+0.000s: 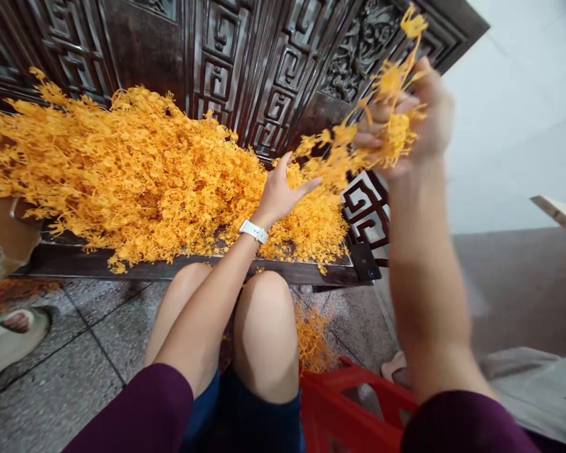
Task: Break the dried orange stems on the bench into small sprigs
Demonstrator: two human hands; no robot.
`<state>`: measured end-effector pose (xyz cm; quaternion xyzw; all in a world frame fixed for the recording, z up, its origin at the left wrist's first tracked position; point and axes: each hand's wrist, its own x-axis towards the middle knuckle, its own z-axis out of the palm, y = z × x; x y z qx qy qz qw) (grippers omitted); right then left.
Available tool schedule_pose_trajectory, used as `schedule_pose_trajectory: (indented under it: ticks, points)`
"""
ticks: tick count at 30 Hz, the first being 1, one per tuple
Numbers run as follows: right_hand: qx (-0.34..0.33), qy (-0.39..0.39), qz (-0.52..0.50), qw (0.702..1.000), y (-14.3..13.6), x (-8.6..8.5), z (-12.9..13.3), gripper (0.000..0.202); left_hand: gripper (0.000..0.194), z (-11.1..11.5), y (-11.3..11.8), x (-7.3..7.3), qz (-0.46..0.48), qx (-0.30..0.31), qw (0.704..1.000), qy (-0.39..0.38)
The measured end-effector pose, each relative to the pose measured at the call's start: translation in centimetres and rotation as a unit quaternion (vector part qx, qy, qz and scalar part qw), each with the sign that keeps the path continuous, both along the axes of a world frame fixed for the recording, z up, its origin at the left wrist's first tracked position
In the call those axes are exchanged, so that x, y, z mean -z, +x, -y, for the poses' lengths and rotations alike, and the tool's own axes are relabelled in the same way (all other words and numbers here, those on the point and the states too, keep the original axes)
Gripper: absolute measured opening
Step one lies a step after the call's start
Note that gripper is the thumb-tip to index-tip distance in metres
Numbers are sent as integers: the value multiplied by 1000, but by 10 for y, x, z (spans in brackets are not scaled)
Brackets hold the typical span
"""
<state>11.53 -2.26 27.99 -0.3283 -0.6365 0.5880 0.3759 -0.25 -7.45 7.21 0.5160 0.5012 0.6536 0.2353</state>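
Observation:
My right hand [424, 116], somewhat blurred, is raised at the upper right with its fingers closed around a bunch of orange artificial flowers [399, 135]. The sprigs stick up past the fingers and trail down to the left. My left hand [282, 192], with a white watch strap [253, 231] at the wrist, is over the right part of a large heap of similar orange artificial flowers [155, 170]. Its thumb and fingers are spread apart, close to the trailing sprigs, and I see nothing gripped in it.
The heap lies on a dark wooden bench [122, 265] against a carved backrest [264, 69]. Torn cardboard [14, 242] stands at the left. Orange pieces [315, 340] lie on the tiled floor by a red plastic stool [353, 402]. Another person's foot [16, 322] shows at the left.

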Motion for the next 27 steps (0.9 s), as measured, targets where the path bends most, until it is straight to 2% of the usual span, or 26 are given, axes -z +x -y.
schedule_pose_trajectory:
  ticks: [1, 2, 3, 4, 5, 6, 8, 9, 10, 11, 13, 14, 16, 18, 21, 24, 27]
  points:
    - [-65, -54, -73, 994, -3, 19, 10, 56, 95, -4, -1, 1, 49, 36, 998, 8]
    - [-92, -107, -134, 981, -6, 36, 20, 53, 90, -7, -1, 3, 85, 74, 994, 13]
    - [-118, -170, -199, 958, -9, 51, 30, 48, 81, -10, -1, 6, 115, 105, 988, 19]
    - [-132, -231, -279, 923, -11, 64, 38, 41, 69, -12, -2, 10, 141, 125, 982, 21]
    - [-136, -290, -364, 874, -12, 75, 46, 32, 59, -14, -5, 12, 166, 137, 976, 18]
    - [-136, -343, -452, 812, -11, 84, 52, 22, 51, -14, -9, 14, 192, 138, 972, 6]
    - [-119, -392, -598, 688, -6, 98, 61, 18, 47, -14, -24, 14, 248, 115, 962, -29]
    - [-94, -390, -635, 660, -2, 105, 63, 23, 46, -13, -33, 11, 272, 93, 957, -44]
    - [-59, -378, -640, 666, 3, 112, 65, 23, 45, -12, -43, 9, 293, 63, 953, -50]
    - [-18, -357, -616, 702, 6, 120, 67, 19, 43, -11, -52, 5, 307, 33, 950, -49]
    - [59, -296, -513, 803, 9, 138, 72, 12, 43, -11, -67, 0, 324, -25, 945, -40]
    - [88, -266, -457, 844, 8, 148, 76, 18, 44, -11, -73, -1, 328, -47, 943, -35]
    - [107, -217, -377, 894, 5, 169, 89, 31, 47, -12, -82, -1, 338, -80, 937, -26]
    - [101, -208, -337, 913, 1, 190, 108, 35, 50, -13, -88, 2, 350, -96, 932, -21]
    - [78, -254, -311, 913, 1, 215, 138, 37, 47, -14, -94, 4, 382, -100, 918, -28]
    - [71, -284, -314, 903, 7, 230, 159, 37, 38, -12, -101, 1, 406, -111, 906, -47]
    - [101, -265, -337, 898, 18, 239, 166, 34, 37, -8, -110, -1, 425, -120, 895, -57]
